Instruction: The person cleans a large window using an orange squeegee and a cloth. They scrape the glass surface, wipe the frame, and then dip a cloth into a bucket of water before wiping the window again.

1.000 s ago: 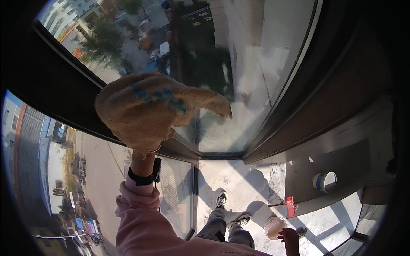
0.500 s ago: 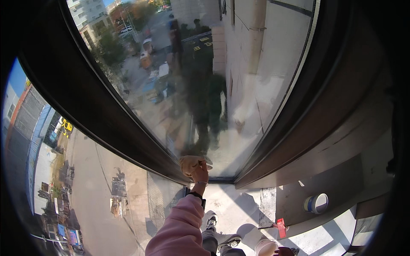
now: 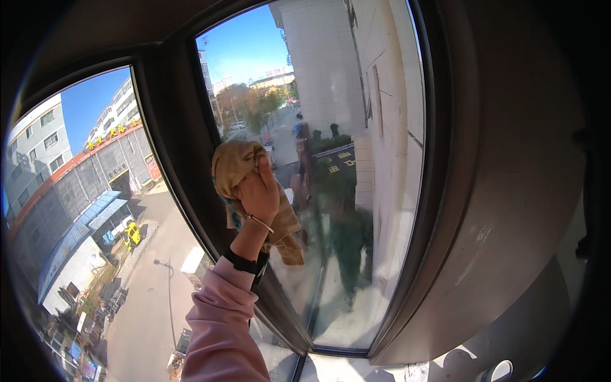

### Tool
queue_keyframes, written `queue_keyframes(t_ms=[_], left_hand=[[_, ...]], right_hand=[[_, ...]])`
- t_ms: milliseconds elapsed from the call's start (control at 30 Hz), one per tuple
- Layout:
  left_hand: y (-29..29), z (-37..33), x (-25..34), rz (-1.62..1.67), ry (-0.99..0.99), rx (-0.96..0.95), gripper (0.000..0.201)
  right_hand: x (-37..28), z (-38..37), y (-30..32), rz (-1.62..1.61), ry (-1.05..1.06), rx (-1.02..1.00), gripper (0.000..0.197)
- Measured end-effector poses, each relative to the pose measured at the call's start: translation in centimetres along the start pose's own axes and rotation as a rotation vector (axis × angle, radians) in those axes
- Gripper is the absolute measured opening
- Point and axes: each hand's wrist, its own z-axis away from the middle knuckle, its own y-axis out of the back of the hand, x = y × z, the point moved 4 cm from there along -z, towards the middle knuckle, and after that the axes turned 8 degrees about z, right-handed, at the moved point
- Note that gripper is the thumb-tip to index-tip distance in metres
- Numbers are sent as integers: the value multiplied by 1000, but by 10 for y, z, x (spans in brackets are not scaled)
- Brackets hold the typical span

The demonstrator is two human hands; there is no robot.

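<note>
My left hand (image 3: 258, 196) is closed on a tan cloth (image 3: 233, 164). The cloth has a bluish patterned edge, and one corner hangs below my wrist. It presses against the left side of a tall glass pane (image 3: 318, 210), where the glass meets the dark window frame (image 3: 172, 127). My arm, in a pink sleeve (image 3: 226, 318) with a dark wristband and a thin bracelet, reaches up from the lower edge. The bunched cloth hides part of my fingers. My right hand is out of view.
Another window (image 3: 83, 191) on the left looks down on a street and buildings. To the right stands a broad brown panel (image 3: 503, 191). A white tub (image 3: 499, 370) sits low at the bottom right.
My left hand has moved up along the pane's left side with the cloth. The view has tilted upward, and the feet, bucket and red object at the bottom have left it.
</note>
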Motion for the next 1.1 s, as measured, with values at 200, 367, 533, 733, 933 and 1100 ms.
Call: queue_keyframes(t_ms=[200, 367, 533, 733, 933, 1100], left_hand=[[-2, -211, 26, -157, 158, 31, 71], [-4, -255, 51, -28, 421, 192, 67], [-12, -259, 91, 208, 431, 312, 57], [-79, -198, 235, 464, -310, 31, 39], [-122, -115, 261, 943, -69, 26, 33], [-109, 5, 251, 907, -237, 281, 30]], right_hand=[[13, -12, 60, 321, 215, 142, 39], [16, -25, 62, 80, 280, 193, 34], [-6, -42, 59, -197, -122, 147, 30], [-148, -2, 7, 308, 399, 229, 21], [-181, 0, -50, 44, 321, 122, 16], [-141, 23, -41, 51, 48, 93, 18]])
